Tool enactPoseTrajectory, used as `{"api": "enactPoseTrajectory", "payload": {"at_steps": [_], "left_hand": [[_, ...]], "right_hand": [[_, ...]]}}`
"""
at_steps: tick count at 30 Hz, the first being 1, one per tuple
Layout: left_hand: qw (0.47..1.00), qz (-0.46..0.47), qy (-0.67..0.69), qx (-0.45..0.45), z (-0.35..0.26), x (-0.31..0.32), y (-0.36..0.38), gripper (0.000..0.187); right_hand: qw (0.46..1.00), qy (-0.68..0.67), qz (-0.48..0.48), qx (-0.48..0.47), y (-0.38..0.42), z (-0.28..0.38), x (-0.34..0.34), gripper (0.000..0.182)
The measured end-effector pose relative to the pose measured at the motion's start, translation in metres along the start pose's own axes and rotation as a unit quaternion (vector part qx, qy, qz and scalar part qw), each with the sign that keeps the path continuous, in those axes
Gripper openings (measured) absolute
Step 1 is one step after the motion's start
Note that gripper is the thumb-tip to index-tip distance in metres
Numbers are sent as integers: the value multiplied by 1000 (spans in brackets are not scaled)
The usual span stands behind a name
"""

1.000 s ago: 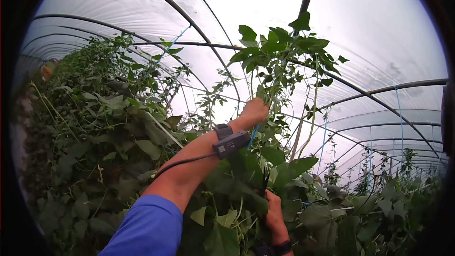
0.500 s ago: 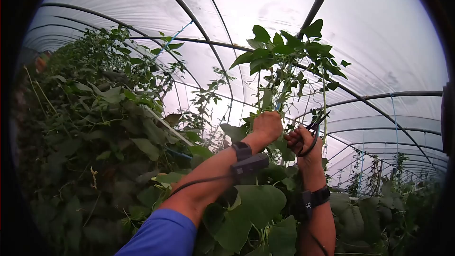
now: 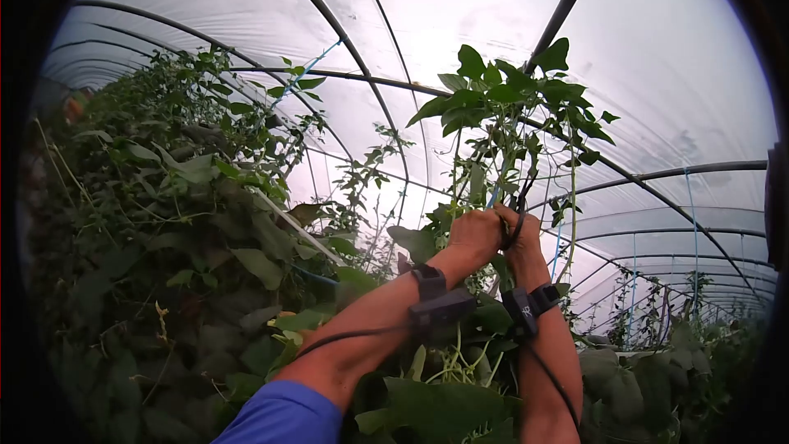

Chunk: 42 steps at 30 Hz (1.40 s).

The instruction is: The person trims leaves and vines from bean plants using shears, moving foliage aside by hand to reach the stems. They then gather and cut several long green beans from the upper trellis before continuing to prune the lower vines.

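My left hand (image 3: pixel 475 234) is closed in a fist beneath a tall bunch of leafy vine (image 3: pixel 514 103). Thin stems and a strand of blue twine (image 3: pixel 494 196) run down to the top of that fist. Pressed close beside it, my right hand (image 3: pixel 521 234) is wrapped around a pair of scissors (image 3: pixel 524 196) with black handles. One handle loop curves over the fingers, and the scissors point upward among the hanging stems. What lies between the two hands is hidden by the fingers.
Dense foliage (image 3: pixel 156 238) fills the left side, and broad leaves (image 3: pixel 444 407) hang below my forearms. Dark metal hoops (image 3: pixel 567 4) hold up the plastic film (image 3: pixel 674 57) overhead. Blue strings (image 3: pixel 694 222) hang at the right. Each wrist carries a strapped device with a cable.
My right hand has moved left and up against my left hand, turning the scissors upright among the stems. The view has shifted slightly.
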State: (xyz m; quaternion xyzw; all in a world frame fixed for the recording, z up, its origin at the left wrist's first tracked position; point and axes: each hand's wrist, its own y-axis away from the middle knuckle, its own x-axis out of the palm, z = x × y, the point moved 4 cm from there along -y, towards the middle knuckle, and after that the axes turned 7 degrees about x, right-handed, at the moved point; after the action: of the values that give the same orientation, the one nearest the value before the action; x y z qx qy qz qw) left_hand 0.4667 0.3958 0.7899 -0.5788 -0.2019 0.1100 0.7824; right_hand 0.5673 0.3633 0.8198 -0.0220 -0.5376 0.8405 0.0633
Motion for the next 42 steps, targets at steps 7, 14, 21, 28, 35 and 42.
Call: {"api": "enactPoseTrajectory", "payload": {"at_steps": [7,14,21,28,35,42], "left_hand": [[999,-8,-32,26,-3,23,18,18],[995,54,-1,86,5,-4,33,22],[956,-59,259,-121,73,26,-1,28],[773,52,541,-327,69,60,-21,27],[691,169,659,-244,66,66,-21,19],[683,69,659,-306,77,70,-24,24]], "right_hand": [[998,62,15,-14,-28,-23,-32,15],[998,-39,47,-24,-39,-52,-42,19],[996,-61,69,20,-40,-61,-41,21],[973,-173,132,71,-38,-57,-26,17],[950,-240,144,138,-44,-81,-35,14],[991,-101,52,68,-29,-78,-27,19]]}}
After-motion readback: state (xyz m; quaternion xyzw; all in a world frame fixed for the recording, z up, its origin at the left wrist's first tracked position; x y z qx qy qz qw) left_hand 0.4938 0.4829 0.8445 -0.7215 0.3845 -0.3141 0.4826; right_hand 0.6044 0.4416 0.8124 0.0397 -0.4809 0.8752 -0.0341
